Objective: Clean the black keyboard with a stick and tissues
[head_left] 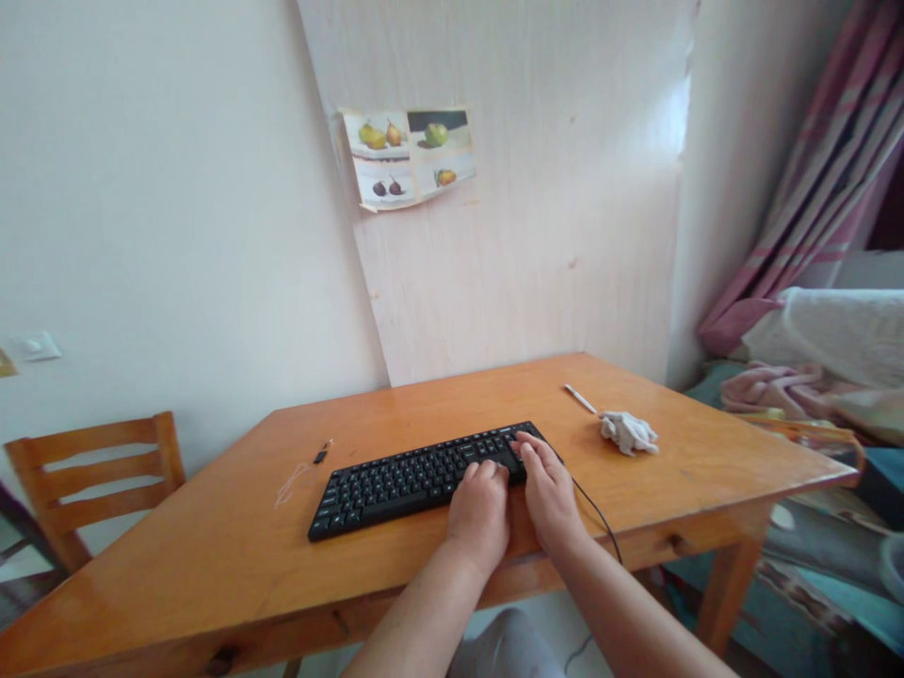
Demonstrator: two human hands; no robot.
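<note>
A black keyboard (pixel 402 485) lies at a slant on the wooden table, its right end turned away from me. My left hand (pixel 481 508) rests at its near edge, left of the number pad, with the fingers curled in; whatever may be in them is hidden. Over the number pad, my right hand (pixel 547 485) touches the keys with its fingertips, the fingers bent and slightly apart. I see nothing held in it. From the keyboard's right end a black cable (pixel 600 516) runs down over the table's front edge.
On the wooden table (pixel 212 556), a crumpled whitish cloth (pixel 628 433) and a white pen (pixel 580 398) lie to the right. A small black item (pixel 320 457) and a thin pale strand (pixel 288 485) lie left. A wooden chair (pixel 105 466) stands at the left.
</note>
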